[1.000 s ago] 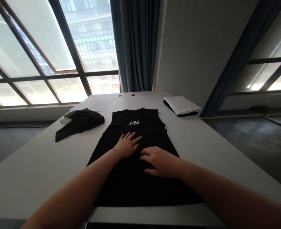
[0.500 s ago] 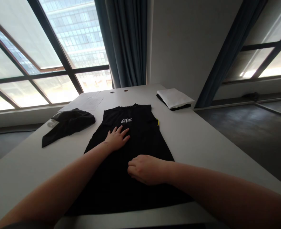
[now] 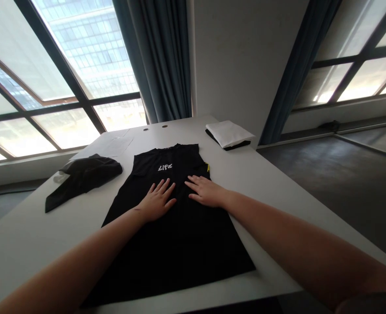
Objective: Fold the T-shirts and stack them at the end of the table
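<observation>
A black shirt [image 3: 176, 235] with white "LIFE" lettering lies flat on the white table [image 3: 278, 205], its sides folded in, a bit of yellow showing at its right edge. My left hand [image 3: 156, 201] rests flat on the shirt just below the lettering, fingers spread and open. Beside it, my right hand [image 3: 204, 191] lies flat on the cloth as well, fingers stretched out toward the left. Neither hand holds anything.
A crumpled black garment [image 3: 81, 176] lies at the table's left. A folded white cloth on a dark one [image 3: 229, 133] sits at the far right corner. Papers [image 3: 108, 146] lie at the back. Windows and blue curtains stand behind; the floor drops off to the right.
My right hand was curled lower on the shirt; it has slid up toward the chest and flattened out. The left hand stayed roughly in place. The view has shifted, so the shirt sits further left.
</observation>
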A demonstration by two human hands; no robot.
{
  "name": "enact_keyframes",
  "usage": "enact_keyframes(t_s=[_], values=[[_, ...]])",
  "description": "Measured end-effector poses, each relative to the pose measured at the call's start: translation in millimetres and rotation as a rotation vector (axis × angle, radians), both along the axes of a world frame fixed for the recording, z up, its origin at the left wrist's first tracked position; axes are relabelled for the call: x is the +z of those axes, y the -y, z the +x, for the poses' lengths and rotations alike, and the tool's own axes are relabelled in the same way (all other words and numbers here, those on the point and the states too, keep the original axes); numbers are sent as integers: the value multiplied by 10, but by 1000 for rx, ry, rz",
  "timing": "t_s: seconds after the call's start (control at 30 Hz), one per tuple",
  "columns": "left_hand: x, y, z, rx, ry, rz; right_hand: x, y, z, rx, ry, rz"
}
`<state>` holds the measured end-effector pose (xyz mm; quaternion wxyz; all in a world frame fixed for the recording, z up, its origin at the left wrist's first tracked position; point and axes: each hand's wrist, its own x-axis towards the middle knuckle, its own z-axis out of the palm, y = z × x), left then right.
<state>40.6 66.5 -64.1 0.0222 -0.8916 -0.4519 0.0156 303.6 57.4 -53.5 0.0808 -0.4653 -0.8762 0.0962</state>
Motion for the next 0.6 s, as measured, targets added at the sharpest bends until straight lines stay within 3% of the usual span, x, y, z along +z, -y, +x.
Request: enact_keyframes(t_s=[0.13,0.27,0.47,0.6], values=[[-5,221,-24,-75,11,19,-92,-51,14,-18,49,-15],[42,490,-36,-133,11,-3,-76,5,-17,-29,52,6],[128,1021,-23,-246,62,-96,-2,51,-39,52,-27,171],[218,1303,4,-330,103,-209,-37,38,-59,17,8,91]])
